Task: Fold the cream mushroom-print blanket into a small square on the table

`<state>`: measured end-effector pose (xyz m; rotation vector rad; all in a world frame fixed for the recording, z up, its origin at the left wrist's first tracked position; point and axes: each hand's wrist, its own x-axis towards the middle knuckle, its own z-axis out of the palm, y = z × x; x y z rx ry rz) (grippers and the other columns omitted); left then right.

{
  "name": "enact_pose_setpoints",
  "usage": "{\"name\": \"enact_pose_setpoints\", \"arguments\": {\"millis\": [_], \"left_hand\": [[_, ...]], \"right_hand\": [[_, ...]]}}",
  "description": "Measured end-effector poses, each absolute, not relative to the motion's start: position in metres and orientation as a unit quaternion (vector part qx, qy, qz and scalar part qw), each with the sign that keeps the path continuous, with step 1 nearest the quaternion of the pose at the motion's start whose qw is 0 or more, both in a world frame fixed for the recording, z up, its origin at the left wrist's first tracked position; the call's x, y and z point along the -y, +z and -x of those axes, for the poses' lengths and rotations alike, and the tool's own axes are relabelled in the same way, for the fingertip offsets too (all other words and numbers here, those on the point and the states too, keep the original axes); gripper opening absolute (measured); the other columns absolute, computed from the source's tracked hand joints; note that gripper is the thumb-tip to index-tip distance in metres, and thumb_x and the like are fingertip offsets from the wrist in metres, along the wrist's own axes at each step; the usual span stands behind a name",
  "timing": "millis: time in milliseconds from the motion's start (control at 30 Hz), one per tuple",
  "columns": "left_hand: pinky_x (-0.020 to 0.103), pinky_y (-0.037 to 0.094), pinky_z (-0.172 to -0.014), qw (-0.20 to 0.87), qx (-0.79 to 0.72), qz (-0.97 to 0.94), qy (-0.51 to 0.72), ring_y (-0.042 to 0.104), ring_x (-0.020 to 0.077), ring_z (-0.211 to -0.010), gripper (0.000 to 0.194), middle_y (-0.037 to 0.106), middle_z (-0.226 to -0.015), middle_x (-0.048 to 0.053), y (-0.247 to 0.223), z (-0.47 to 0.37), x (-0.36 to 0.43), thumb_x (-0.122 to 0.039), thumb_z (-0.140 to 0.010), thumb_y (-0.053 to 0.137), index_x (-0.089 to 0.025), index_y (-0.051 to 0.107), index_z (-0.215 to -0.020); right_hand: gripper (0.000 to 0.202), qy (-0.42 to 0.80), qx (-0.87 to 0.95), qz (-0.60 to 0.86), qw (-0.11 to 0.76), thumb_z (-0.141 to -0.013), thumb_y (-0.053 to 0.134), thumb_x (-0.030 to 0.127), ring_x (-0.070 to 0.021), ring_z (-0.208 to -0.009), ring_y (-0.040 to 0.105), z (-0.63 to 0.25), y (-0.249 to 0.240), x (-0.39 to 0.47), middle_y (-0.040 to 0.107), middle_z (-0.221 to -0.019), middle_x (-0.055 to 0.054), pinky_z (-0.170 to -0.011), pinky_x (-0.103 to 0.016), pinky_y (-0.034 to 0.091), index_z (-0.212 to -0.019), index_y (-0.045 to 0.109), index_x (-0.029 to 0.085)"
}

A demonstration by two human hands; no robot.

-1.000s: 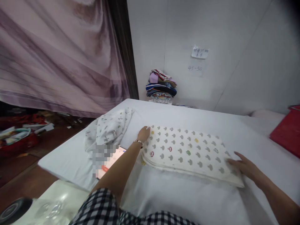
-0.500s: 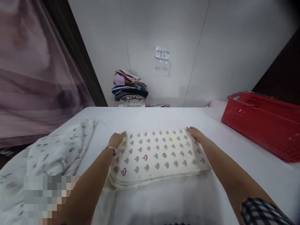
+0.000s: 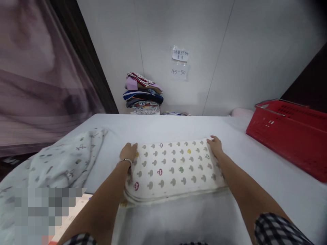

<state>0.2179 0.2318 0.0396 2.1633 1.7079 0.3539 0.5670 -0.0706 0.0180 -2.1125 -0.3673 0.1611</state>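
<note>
Since a second ago, the right hand has moved from the right edge of the folded mushroom-print cloth to its far right corner. That cloth lies flat on the white desk, between both forearms. At its far left corner rests the left hand, fingers bent. Both hands touch the cloth; whether either grip is closed on it, I cannot tell. Crumpled cloth lies left, a red basket right, a fabric pile by the wall.
</note>
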Motion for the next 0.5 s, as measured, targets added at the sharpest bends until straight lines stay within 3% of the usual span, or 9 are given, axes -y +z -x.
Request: {"name": "enact_pose_setpoints", "arguments": {"millis": [233,400,500], "left_hand": [[0.039,0.044,-0.077,0.157,-0.599,-0.778,0.109,0.059,0.031,-0.097,0.049,0.064,-0.105,0.016,0.044,-0.215,-0.224,-0.054,-0.084,0.031,-0.018,0.055,-0.107],[0.04,0.043,-0.082,0.152,-0.599,-0.782,0.074,0.056,0.0308,-0.103,0.051,0.061,-0.111,0.017,0.051,-0.218,-0.221,-0.054,-0.082,0.036,-0.015,0.054,-0.111],[0.041,0.04,-0.091,0.142,-0.582,-0.795,0.102,0.05,0.0295,-0.114,0.057,0.055,-0.123,0.016,0.059,-0.215,-0.212,-0.055,-0.083,0.036,-0.014,0.05,-0.12]], "right_hand": [[0.051,0.009,0.214,0.879,0.426,-0.076,0.049,0.041,-0.0207,-0.08,0.056,-0.569,0.013,0.066,0.06,-0.086,-0.005,-0.08,-0.032,0.043,-0.119,0.053,0.014],[0.05,0.031,0.235,0.922,0.307,-0.081,0.045,0.04,-0.0246,-0.094,0.056,-0.567,0.016,0.064,0.061,-0.101,-0.012,-0.084,-0.034,0.042,-0.123,0.051,0.012],[0.053,-0.009,0.263,0.937,0.229,-0.085,0.04,0.039,-0.0294,-0.109,0.05,-0.556,0.026,0.063,0.054,-0.119,-0.019,-0.09,-0.04,0.038,-0.129,0.044,0.01]]}}
